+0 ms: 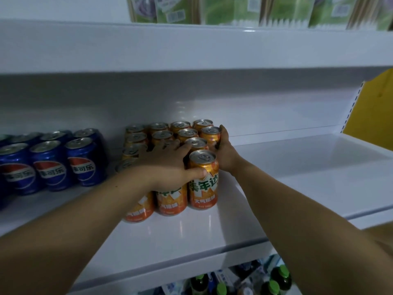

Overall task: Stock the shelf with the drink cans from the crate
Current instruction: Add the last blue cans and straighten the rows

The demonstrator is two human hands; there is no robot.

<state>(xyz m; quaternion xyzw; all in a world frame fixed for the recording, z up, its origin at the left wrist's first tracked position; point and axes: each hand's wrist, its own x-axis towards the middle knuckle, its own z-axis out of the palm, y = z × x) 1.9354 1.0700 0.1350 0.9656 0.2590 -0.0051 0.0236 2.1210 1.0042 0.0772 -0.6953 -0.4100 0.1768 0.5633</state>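
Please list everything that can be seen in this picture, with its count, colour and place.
orange cans: a dozen or more, some hidden under the hand; orange; middle shelf, centre
blue cans: at least six; blue; same shelf, left
shelf: one; white; holds both can groups
green packets: several, blurred; green; shelf above
bottles: a few; dark, green caps; shelf below
yellow panel: one; yellow; far right
left hand: one; rests on orange can tops, thumb against the front can
right hand: one; presses the block's right side
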